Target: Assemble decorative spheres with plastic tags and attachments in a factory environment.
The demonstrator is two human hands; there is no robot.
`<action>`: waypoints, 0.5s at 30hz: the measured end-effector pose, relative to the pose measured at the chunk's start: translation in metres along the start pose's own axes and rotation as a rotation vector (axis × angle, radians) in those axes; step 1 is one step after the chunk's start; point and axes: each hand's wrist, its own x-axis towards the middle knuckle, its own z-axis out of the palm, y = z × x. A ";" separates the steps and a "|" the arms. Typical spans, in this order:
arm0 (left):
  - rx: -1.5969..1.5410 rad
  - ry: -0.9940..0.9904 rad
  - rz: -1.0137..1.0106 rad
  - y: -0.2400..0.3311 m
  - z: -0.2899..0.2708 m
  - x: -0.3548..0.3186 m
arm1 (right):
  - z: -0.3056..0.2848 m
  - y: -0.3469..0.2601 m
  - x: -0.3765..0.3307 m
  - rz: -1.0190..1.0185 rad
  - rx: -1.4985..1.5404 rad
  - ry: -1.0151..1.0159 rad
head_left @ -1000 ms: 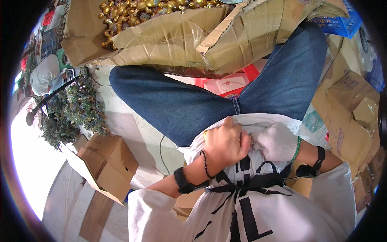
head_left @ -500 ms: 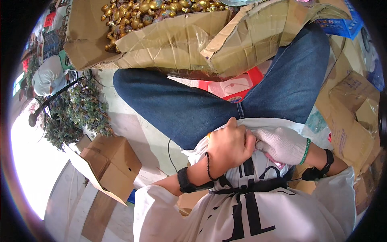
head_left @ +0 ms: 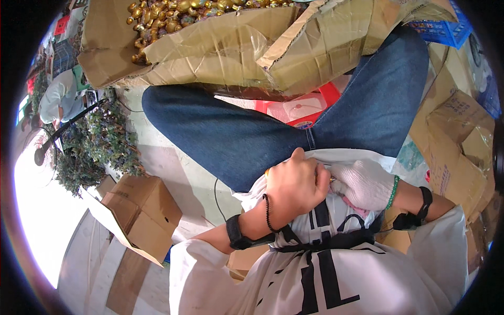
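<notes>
The bare left hand (head_left: 296, 181) and the gloved right hand (head_left: 362, 185) are together above the lap, with a small golden piece (head_left: 332, 179) just showing between them. Fingers hide most of it, so I cannot tell which hand is clamped on it. Holding it low and close to the body probably steadies fine finger work. The left hand is curled, knuckles up, thumb toward the right; the right hand's fingers point left to meet it. Both elbows bend outward. On the far side, an open cardboard carton (head_left: 220, 58) of gold ornaments (head_left: 181, 20) sits at the knees, presumably for easy reach.
</notes>
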 end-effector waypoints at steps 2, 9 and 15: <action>0.027 0.003 -0.019 0.003 0.002 0.000 | -0.004 0.002 0.002 0.001 0.021 -0.044; 0.146 0.071 -0.033 0.010 0.015 -0.001 | -0.010 0.006 0.009 0.030 0.029 -0.136; 0.264 0.224 0.042 0.003 0.026 -0.001 | -0.004 0.018 0.017 -0.095 -0.040 -0.153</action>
